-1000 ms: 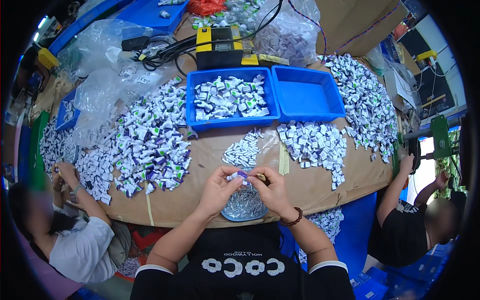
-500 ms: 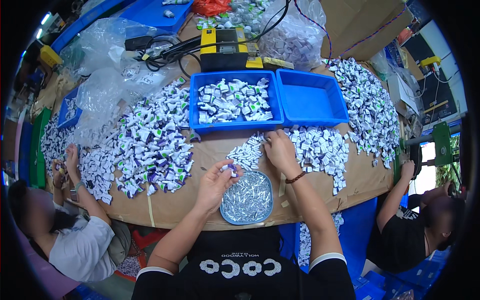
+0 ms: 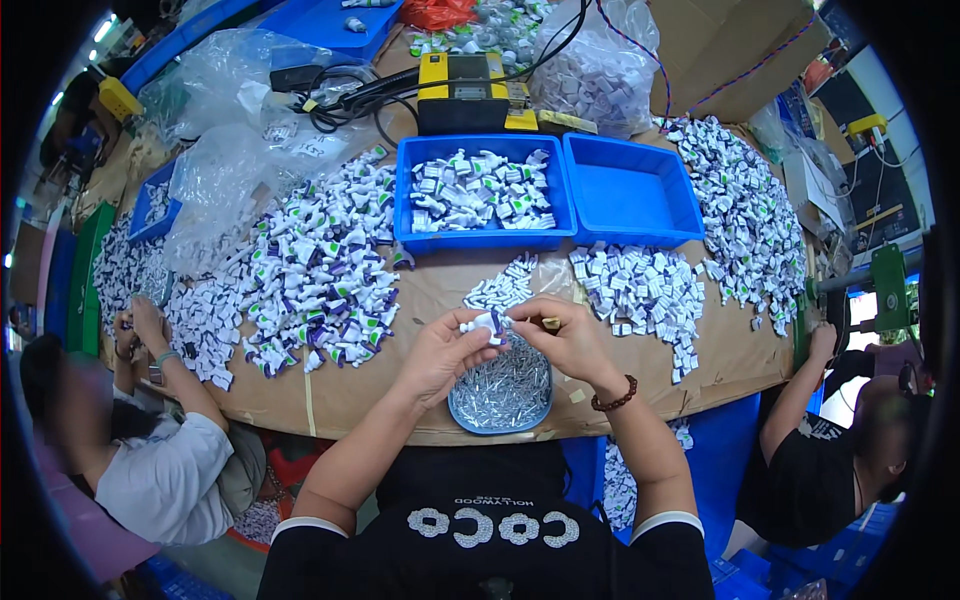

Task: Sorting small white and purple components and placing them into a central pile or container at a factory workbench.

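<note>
Over the front middle of the table, my left hand pinches a small white and purple plastic part. The fingertips of my right hand are closed at the part's right side, on what looks like a small white plastic piece. A short yellowish object, too small to name, shows against the right fingers. Below both hands sits a rounded blue tray full of thin shiny metal pins. Just beyond them lies a little heap of narrow white pieces.
A blue bin holds white parts with green patches; another blue bin adjoins it. Heaps of white-purple parts, square white pieces and more parts flank my hands. A yellow-black device stands behind. Co-workers sit on both sides.
My right hand has come back from the heap of narrow white pieces to meet my left. The left hand has turned the white and purple part and moved slightly right.
</note>
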A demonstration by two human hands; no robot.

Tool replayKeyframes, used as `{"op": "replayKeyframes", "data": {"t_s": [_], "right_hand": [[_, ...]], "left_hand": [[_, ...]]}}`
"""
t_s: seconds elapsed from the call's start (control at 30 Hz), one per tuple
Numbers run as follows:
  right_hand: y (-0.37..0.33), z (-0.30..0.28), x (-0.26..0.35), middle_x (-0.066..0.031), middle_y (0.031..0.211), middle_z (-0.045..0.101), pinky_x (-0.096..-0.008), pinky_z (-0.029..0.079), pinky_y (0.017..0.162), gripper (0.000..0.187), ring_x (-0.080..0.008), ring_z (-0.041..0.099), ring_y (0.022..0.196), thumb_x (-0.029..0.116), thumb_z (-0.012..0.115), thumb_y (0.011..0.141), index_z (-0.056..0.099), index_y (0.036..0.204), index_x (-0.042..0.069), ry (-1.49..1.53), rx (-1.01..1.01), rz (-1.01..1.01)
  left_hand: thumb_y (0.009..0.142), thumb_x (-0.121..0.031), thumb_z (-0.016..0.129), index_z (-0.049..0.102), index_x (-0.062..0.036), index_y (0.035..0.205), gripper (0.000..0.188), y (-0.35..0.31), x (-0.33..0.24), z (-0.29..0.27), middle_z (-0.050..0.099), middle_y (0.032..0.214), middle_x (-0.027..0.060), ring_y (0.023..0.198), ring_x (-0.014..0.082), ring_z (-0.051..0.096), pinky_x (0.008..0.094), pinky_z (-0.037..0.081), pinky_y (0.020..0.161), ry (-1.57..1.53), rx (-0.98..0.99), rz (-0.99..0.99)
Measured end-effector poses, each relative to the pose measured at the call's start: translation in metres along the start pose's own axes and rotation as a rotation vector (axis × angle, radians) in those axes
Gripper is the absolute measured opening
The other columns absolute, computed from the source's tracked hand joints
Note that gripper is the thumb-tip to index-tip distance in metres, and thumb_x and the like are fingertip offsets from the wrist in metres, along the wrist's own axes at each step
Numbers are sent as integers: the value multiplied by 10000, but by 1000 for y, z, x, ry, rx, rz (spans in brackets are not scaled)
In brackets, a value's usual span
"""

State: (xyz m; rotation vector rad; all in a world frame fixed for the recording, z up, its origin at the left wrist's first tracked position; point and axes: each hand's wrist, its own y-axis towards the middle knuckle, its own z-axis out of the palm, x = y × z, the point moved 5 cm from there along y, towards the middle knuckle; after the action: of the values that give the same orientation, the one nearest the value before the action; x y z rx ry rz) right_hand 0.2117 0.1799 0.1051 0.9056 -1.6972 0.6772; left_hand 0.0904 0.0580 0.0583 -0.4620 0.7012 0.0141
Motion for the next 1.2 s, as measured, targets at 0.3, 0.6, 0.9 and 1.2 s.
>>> {"op": "replayKeyframes", "data": {"t_s": [0.3,0.6,0.9,1.2], "right_hand": [[-9,3,0,-105,886,661,-289,497,719,178,-187,635,818,-26,639,826,687,996,-2,-29,-19,-160],[-17,3,-2,-104,863,656,-283,487,680,171,-184,625,782,-37,642,816,693,974,3,15,-81,-178],[-28,7,23,-115,820,615,-322,499,628,355,-254,620,718,-133,622,677,668,997,12,-325,-102,-384],[-25,15,15,-129,779,600,-360,471,587,238,-293,605,687,-45,634,743,655,968,28,-437,-52,-321]], "left_hand": [[913,-52,600,533,7,1121,226,-1,10,2,637,1030,126,907,216,671,239,566,753,-76,11,-67],[923,-65,587,550,12,1072,172,0,17,5,636,968,97,872,181,673,213,563,708,-276,121,-191],[939,-74,558,538,27,1113,202,2,17,-3,647,958,125,841,180,681,213,578,713,-165,108,-172],[877,-68,640,615,-70,1162,286,-16,-1,21,584,1037,62,848,140,618,245,534,739,547,126,324]]}}
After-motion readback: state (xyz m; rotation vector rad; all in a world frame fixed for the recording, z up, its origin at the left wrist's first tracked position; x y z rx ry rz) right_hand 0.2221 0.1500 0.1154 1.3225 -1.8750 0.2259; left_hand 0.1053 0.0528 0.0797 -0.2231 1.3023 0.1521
